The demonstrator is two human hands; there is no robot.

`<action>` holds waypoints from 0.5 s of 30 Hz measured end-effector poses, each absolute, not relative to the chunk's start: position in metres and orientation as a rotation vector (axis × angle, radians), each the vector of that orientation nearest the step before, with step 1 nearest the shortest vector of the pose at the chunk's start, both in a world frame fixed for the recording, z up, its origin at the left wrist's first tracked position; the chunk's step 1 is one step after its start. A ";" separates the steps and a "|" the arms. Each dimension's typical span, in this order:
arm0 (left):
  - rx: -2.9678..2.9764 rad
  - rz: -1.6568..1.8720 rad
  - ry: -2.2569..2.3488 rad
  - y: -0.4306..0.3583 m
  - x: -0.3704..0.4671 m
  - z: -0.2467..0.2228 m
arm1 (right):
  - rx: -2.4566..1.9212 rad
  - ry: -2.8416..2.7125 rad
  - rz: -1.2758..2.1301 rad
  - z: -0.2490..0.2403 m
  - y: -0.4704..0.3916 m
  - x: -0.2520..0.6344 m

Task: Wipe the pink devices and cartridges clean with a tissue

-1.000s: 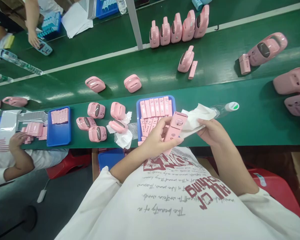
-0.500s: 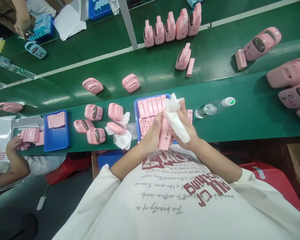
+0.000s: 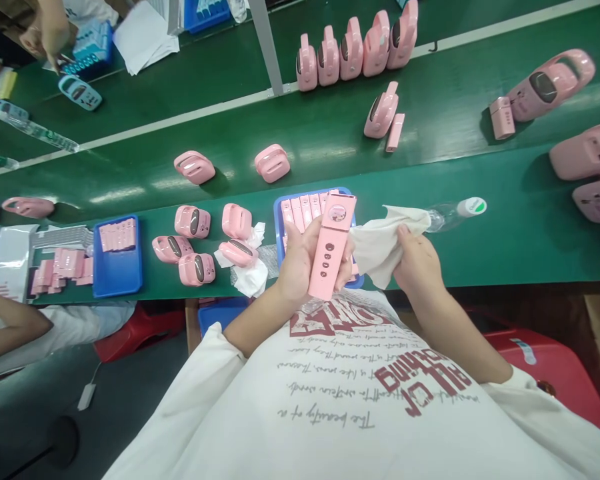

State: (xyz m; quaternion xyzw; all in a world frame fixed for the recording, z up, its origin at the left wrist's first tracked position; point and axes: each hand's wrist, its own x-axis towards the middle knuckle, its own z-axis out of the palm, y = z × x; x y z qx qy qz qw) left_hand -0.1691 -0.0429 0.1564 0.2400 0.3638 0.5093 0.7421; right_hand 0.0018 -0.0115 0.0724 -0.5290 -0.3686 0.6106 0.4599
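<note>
My left hand [image 3: 300,260] is wrapped around a pink oblong handset [image 3: 329,257], a flat bar with a picture at its top end and a column of round buttons below. The button face points up at the camera. In my right hand [image 3: 420,260] a white cloth or tissue [image 3: 377,247] is pinched by one edge and hangs to the left, close beside the handset. Beneath my left hand, a blue tray [image 3: 279,230] holds rows of similar pink handsets [image 3: 305,208], partly hidden by the hand.
A clear bottle [image 3: 447,215] lies behind the cloth on the green table [image 3: 500,260]. Pink handled devices [image 3: 195,269] stand left, some by crumpled tissues [image 3: 253,278]; more [image 3: 351,50] line the back. Another blue tray [image 3: 117,277] and a co-worker's arm [image 3: 17,323] are at far left.
My right hand has moved right, drawing the cloth off the handset and spreading it out. The handset, still in my left hand, now shows its whole face. The view has shifted slightly.
</note>
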 end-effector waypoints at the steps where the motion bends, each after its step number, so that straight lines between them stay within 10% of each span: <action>1: 0.540 1.108 0.776 -0.042 -0.169 0.156 | -1.290 -0.894 1.542 0.075 -0.007 0.001; 15: 0.646 1.160 0.918 -0.052 -0.158 0.147 | -1.137 -1.516 1.248 0.127 -0.006 -0.009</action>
